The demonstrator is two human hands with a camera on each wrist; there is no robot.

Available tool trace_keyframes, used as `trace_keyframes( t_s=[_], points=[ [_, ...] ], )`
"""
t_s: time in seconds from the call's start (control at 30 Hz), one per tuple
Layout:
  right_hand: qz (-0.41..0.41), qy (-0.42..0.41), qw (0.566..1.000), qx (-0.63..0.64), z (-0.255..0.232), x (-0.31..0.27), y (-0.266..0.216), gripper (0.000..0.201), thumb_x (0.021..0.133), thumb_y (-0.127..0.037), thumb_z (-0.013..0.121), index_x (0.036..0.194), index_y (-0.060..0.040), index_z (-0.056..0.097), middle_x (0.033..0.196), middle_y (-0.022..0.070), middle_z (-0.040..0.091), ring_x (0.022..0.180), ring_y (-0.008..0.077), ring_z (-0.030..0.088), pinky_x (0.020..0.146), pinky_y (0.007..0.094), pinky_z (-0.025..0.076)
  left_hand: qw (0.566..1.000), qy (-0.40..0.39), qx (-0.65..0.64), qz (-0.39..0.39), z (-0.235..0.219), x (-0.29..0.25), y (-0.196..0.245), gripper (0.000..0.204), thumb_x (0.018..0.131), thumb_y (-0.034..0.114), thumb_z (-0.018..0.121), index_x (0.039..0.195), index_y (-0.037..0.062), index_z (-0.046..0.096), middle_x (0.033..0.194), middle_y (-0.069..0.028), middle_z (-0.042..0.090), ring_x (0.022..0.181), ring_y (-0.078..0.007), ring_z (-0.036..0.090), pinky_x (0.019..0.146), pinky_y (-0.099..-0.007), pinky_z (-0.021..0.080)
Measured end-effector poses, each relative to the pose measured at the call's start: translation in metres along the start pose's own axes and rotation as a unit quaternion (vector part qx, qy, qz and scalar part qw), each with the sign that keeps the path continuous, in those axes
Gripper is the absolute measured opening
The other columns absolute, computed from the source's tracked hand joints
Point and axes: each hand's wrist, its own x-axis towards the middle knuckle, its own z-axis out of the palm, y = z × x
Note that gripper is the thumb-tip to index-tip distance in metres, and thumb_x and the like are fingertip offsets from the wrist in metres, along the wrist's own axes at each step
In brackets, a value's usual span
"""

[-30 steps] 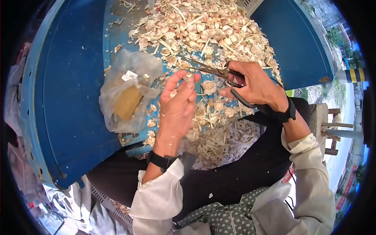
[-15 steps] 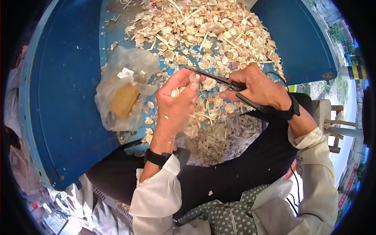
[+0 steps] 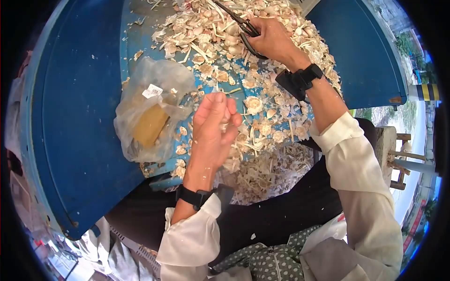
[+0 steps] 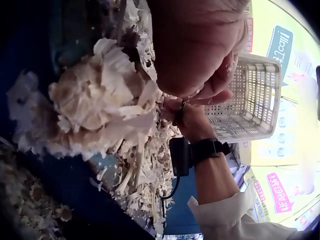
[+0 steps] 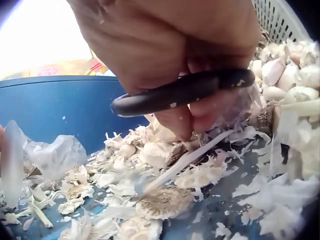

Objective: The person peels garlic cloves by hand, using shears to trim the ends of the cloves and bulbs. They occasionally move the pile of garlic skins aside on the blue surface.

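Right hand (image 3: pixel 272 40) stretched far forward gripping scissors (image 3: pixel 241 25) — left hand (image 3: pixel 213 126) loosely curled.

- The left hand (image 3: pixel 213 126) was held palm-up near the body, its fingers curled loosely inward, a black strap round the wrist.
- The right hand (image 3: pixel 269 37) was stretched far forward, arm extended, fingers curled tight, its wrist also banded in black.
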Motion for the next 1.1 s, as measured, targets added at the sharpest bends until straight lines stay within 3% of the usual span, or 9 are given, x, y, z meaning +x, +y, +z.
trace_keyframes(
  t_s=[0.07,0.13,0.23,0.43,0.6,0.7,0.87,1.03,1.1],
  points=[
    [0.012,-0.029,0.982,0.185,-0.012,-0.022,-0.005,0.017,0.081,-0.016,0.068,0.078,-0.0018,0.06,0.068,0.008,0.064,0.056,0.0136,0.058,0.051,0.0281,0.046,0.998,0.032,0.057,-0.003,0.007,0.0,0.001,0.025,0.098,0.026,0.05,0.109,0.0044,0.05,0.083,-0.0031,0.051,0.068,-0.0093,0.052,0.037,-0.0133,0.029],
    [0.063,-0.146,0.882,0.444,-0.03,-0.045,-0.02,0.014,0.083,-0.014,0.067,0.084,-0.0031,0.058,0.083,0.0054,0.067,0.059,0.0056,0.056,0.051,0.0193,0.045,0.995,0.041,0.089,0.008,0.011,0.004,-0.002,0.027,0.097,0.027,0.051,0.113,0.0041,0.05,0.084,-0.0034,0.053,0.068,-0.0085,0.052,0.038,-0.0133,0.029],
    [0.051,-0.185,0.834,0.518,-0.028,-0.076,-0.046,0.019,0.081,-0.014,0.07,0.09,-0.0031,0.057,0.1,0.0093,0.065,0.061,0.006,0.057,0.051,0.017,0.044,0.993,0.05,0.102,0.007,0.018,0.003,-0.005,0.032,0.097,0.027,0.052,0.119,0.004,0.05,0.087,-0.0041,0.055,0.069,-0.0071,0.052,0.04,-0.0132,0.029],
    [-0.016,-0.145,0.923,0.356,-0.022,-0.095,-0.067,0.022,0.079,-0.019,0.072,0.077,-0.0019,0.059,0.062,0.0016,0.061,0.055,0.0067,0.048,0.05,0.026,0.038,0.982,0.103,0.152,0.042,0.012,-0.003,-0.008,0.03,0.095,0.027,0.056,0.114,0.0031,0.057,0.089,-0.0037,0.06,0.065,-0.0056,0.051,0.041,-0.0141,0.03],
    [-0.113,-0.029,0.979,0.168,-0.015,-0.092,-0.072,0.025,0.076,-0.019,0.073,0.078,0.0002,0.056,0.057,0.0033,0.053,0.056,0.0064,0.046,0.05,0.0276,0.038,0.97,0.113,0.183,0.113,0.016,-0.006,-0.018,0.025,0.094,0.025,0.057,0.107,0.0035,0.059,0.089,-0.0037,0.062,0.059,-0.0054,0.052,0.045,-0.0169,0.039],
    [0.032,0.004,0.907,0.421,0.006,-0.1,-0.077,0.024,0.077,-0.017,0.071,0.078,0.0001,0.055,0.06,0.003,0.051,0.057,0.0074,0.044,0.051,0.0259,0.039,0.976,0.101,0.135,0.139,0.013,-0.003,-0.017,0.026,0.095,0.025,0.056,0.108,0.0027,0.058,0.09,-0.004,0.063,0.063,-0.0069,0.055,0.048,-0.0179,0.044],
    [-0.028,0.04,0.949,0.311,0.008,-0.121,-0.091,0.022,0.071,-0.006,0.075,0.081,-0.0002,0.056,0.068,0.0018,0.056,0.063,0.0061,0.049,0.056,0.0236,0.044,0.996,0.04,0.018,0.074,0.006,-0.004,-0.005,0.023,0.095,0.023,0.054,0.107,0.0043,0.058,0.092,-0.0041,0.064,0.076,-0.0092,0.06,0.054,-0.0194,0.048],
    [0.145,0.046,0.898,0.414,-0.012,-0.11,-0.069,0.024,0.073,-0.014,0.078,0.072,-0.0037,0.056,0.06,-0.0058,0.053,0.056,0.0014,0.043,0.047,0.0197,0.034,0.994,0.11,-0.009,0.024,0.008,-0.006,-0.002,0.02,0.092,0.014,0.057,0.11,0.0059,0.056,0.095,-0.0032,0.059,0.077,-0.0102,0.058,0.06,-0.0165,0.048],
    [0.09,-0.01,0.972,0.217,-0.023,-0.09,-0.042,0.029,0.074,-0.019,0.076,0.07,-0.0006,0.054,0.057,0.0045,0.054,0.051,0.0119,0.044,0.047,0.0283,0.037,0.992,0.12,-0.036,0.017,0.012,-0.006,0.002,0.017,0.092,0.012,0.057,0.107,0.0036,0.056,0.097,-0.0045,0.056,0.08,-0.012,0.058,0.058,-0.0139,0.048]
  ],
)
